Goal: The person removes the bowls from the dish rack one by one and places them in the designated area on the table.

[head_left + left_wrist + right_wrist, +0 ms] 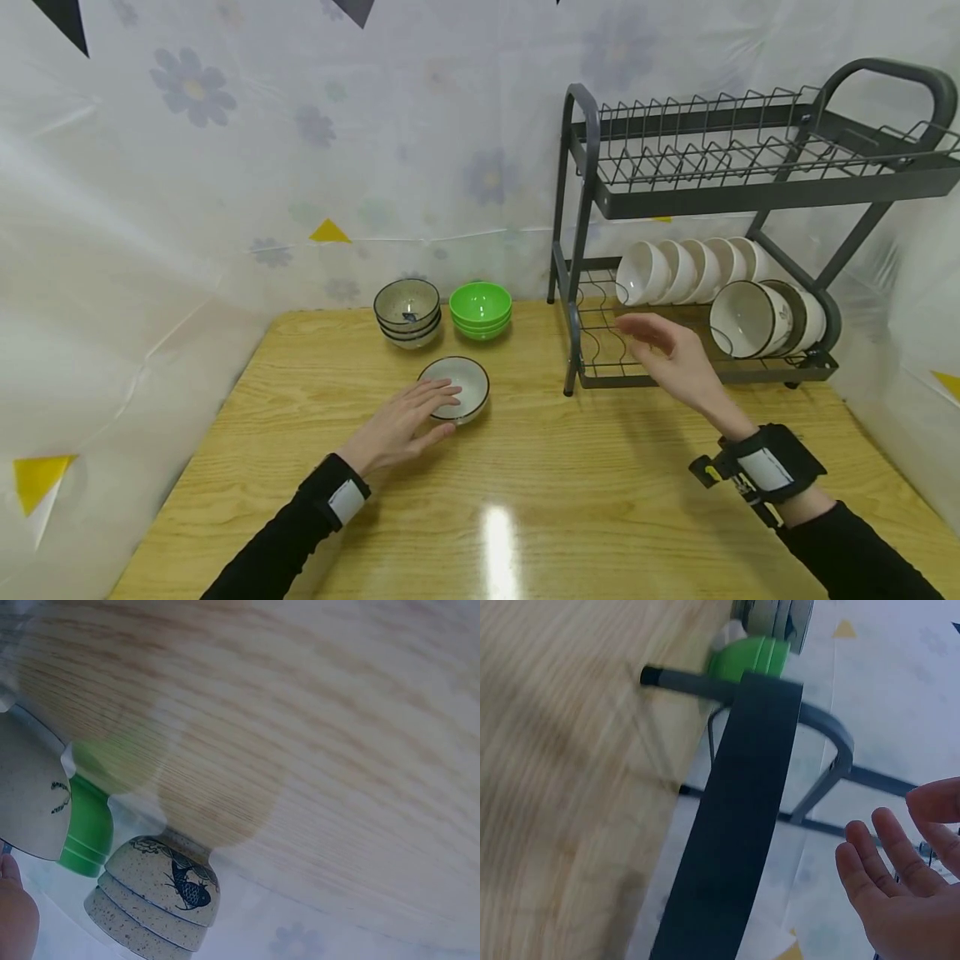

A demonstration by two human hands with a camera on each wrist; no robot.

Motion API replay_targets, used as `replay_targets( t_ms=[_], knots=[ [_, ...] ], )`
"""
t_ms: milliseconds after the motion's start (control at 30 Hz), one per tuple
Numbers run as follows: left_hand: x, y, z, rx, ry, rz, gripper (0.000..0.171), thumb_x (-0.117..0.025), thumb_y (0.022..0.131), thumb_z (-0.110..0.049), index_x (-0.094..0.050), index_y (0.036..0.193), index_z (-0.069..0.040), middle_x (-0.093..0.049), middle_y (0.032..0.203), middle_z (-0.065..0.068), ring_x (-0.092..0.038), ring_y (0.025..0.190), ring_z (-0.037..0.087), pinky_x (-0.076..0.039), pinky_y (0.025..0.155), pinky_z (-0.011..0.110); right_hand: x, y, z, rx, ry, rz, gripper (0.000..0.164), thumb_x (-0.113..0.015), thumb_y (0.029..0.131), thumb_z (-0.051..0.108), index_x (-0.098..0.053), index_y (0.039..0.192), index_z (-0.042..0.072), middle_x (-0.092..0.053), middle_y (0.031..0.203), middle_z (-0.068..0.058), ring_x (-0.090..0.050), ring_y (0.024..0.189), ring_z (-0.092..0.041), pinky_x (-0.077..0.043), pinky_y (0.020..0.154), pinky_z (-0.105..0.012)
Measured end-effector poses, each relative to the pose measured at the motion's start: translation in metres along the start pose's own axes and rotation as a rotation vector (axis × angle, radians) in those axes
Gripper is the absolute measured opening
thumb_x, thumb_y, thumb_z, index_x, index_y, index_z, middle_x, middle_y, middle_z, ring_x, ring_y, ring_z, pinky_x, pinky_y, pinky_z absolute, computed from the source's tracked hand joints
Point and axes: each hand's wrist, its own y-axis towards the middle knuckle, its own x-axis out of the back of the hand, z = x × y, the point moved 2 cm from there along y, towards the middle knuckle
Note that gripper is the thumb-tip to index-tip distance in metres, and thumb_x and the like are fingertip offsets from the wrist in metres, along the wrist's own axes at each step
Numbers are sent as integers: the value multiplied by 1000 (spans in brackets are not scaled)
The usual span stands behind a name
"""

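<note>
My left hand [401, 427] reaches over a single white bowl with a dark rim [471, 385], its fingers extended across the bowl's near left side. In the left wrist view, that speckled bowl [30, 787] is cut by the left edge, with a fingertip [15, 900] beside its rim. My right hand [673, 357] hovers at the front of the dish rack's lower shelf, fingers loosely bent and nothing in its grasp. Behind it on that shelf, several white bowls [642, 273] lean in a row, with dark-rimmed bowls [741, 320] standing on edge nearer the front.
The black two-tier dish rack [772, 202] stands at the right, its upper tier holding no dishes. Behind the single bowl are a stack of speckled bowls [407, 310] and a stack of green bowls [481, 307]. Flowered plastic sheeting [450, 125] lines the wooden table's [570, 500] back.
</note>
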Motion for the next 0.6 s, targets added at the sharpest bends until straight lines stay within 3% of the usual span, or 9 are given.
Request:
replay_targets(
  t_ms=[233, 400, 600],
  knots=[
    [-3, 1, 0, -20, 35, -10, 32, -60, 101, -28, -66, 129, -13, -57, 148, 5, -51, 141, 26, -39, 120, 50, 24, 0, -15, -22, -112, -58, 36, -56, 97, -2, -61, 132, -1, -64, 129, -26, -44, 110, 23, -37, 93, 1],
    [-3, 0, 1, 10, 47, 6, 30, -58, 102, -28, -67, 128, -14, -58, 147, 6, -53, 139, 27, -42, 117, 52, 38, -2, -24, -51, -173, -98, 37, -57, 96, -1, -61, 133, -1, -63, 130, -26, -43, 110, 20, -34, 91, -1],
    [-2, -2, 8, 76, 52, 5, 32, -58, 103, -28, -66, 130, -13, -59, 146, 8, -53, 139, 28, -42, 117, 51, 53, -3, -31, -91, -258, -151, 37, -54, 96, 0, -61, 132, 0, -63, 130, -26, -59, 115, -30, -38, 88, -11]
  ],
)
